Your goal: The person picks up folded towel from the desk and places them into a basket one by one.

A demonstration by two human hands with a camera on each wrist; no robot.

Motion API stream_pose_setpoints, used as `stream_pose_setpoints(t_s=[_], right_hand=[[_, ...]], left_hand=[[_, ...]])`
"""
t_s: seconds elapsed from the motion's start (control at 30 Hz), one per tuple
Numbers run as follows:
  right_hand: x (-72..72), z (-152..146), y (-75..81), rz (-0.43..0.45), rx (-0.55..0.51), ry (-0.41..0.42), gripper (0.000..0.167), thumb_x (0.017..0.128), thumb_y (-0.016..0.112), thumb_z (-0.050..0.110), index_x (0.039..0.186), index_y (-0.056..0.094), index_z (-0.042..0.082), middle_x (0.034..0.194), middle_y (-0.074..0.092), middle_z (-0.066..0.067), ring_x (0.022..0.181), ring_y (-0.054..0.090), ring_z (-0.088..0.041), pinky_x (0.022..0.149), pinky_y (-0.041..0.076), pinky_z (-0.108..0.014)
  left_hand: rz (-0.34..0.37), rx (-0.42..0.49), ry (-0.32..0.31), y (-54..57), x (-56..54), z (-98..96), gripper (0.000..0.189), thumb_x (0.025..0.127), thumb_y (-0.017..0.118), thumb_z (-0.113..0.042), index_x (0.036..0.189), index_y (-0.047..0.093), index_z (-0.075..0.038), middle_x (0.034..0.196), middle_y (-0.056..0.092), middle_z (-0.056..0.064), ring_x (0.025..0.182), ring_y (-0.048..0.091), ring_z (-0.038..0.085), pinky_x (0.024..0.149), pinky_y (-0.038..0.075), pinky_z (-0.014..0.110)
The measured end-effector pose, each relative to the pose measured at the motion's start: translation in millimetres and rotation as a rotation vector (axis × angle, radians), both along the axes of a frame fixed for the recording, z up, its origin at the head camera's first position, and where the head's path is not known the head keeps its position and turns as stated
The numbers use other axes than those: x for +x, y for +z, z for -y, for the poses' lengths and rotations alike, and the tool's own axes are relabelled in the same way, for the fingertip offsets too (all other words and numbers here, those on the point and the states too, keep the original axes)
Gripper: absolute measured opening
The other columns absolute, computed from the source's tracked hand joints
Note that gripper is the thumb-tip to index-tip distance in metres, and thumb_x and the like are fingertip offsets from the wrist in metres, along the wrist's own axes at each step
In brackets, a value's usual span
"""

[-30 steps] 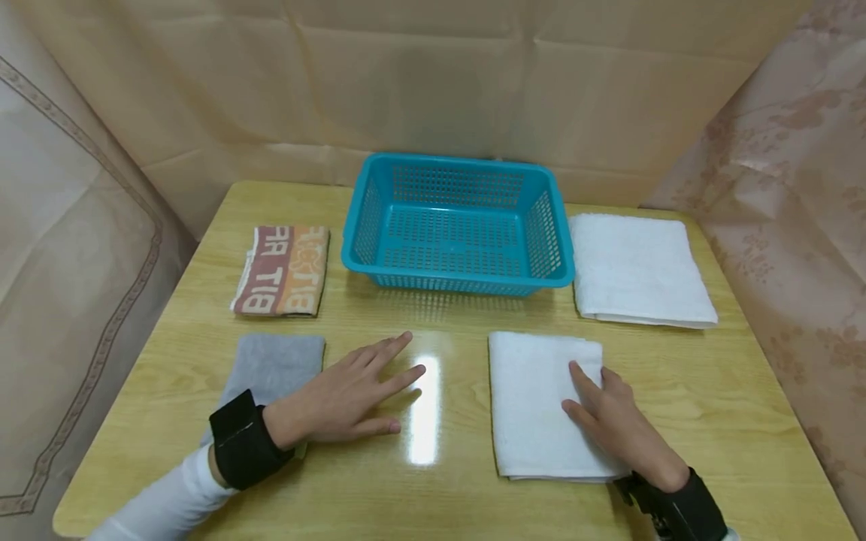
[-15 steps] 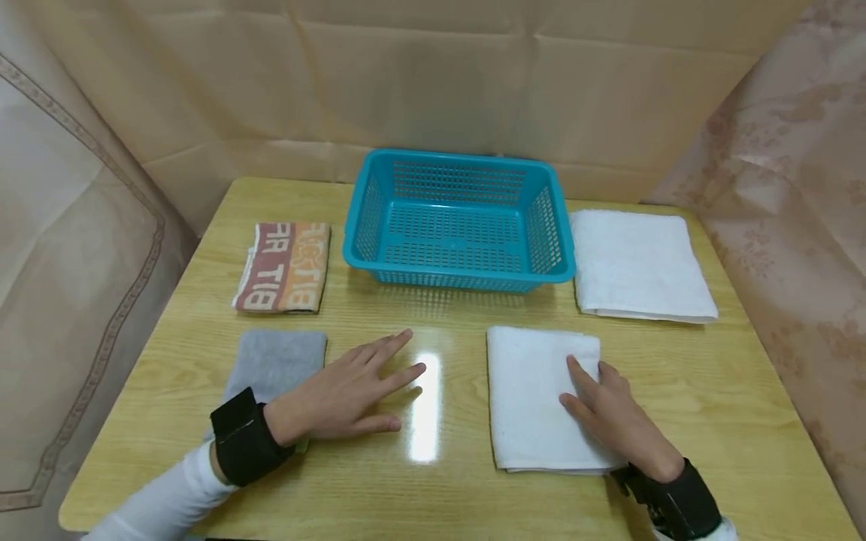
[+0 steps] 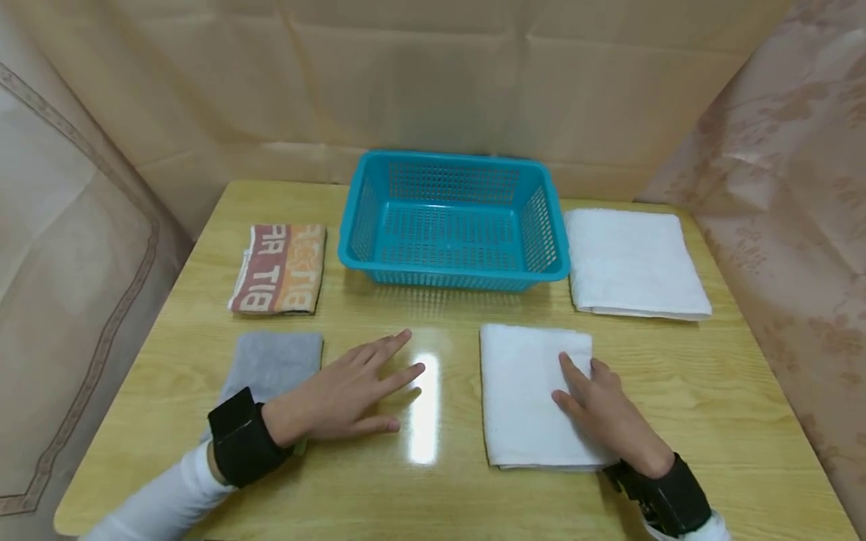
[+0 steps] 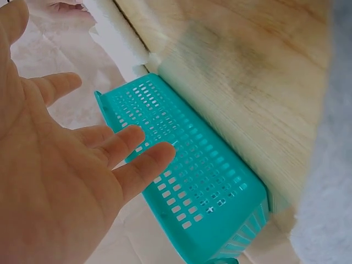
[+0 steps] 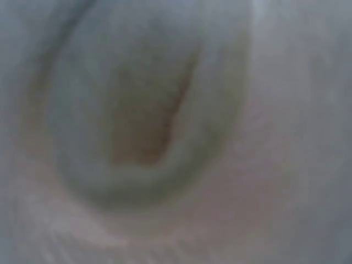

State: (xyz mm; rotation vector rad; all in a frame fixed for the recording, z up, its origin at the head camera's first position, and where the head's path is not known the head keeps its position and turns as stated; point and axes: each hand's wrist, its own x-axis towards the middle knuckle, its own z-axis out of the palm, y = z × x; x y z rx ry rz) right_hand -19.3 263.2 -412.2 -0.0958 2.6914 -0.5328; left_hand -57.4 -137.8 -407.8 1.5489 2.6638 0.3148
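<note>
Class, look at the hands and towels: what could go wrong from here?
The right hand is on the right side of the near white towel; lifting there alone might loosen its folds. In the head view, the left wristband covers part of the gray towel, so a low sweep might drag it.

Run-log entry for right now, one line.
left hand: fingers spread, above table; right hand: touching nearer white towel; blue basket: at table's far side

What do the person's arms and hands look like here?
The left hand and right hand show no gloves. Each wrist wears a broad black band: the left wristband has a squared flap. The left sleeve is long and white; only a little of the right sleeve, also white, shows.
</note>
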Motion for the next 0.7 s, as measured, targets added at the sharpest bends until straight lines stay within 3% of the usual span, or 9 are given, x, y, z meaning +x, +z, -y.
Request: stream_pose_setpoints(t_s=[0.5,0.7], right_hand=[[-2.8,5.1,-2.2,-0.079,-0.039,0.043,0.067,0.100,0.061,0.027,0.153,0.032,-0.003,0.145,0.021,-0.049,0.132,0.024,-0.064,0.099,0.030,-0.073],[-5.6,8.2,-2.9,-0.070,-0.054,0.053,0.067,0.100,0.060,0.027,0.153,0.031,-0.003,0.144,0.021,-0.051,0.131,0.023,-0.066,0.099,0.030,-0.074]], left_hand=[[-0.008,0.013,-0.001,-0.3,0.6,0.7,0.075,0.096,0.058,-0.053,0.158,0.031,-0.020,0.163,0.011,0.023,0.145,0.029,0.037,0.110,0.034,0.053],[0.003,-0.007,-0.002,-0.9,2.7,0.7,0.075,0.096,0.057,-0.053,0.158,0.030,-0.021,0.164,0.011,0.023,0.144,0.030,0.038,0.109,0.035,0.054]])
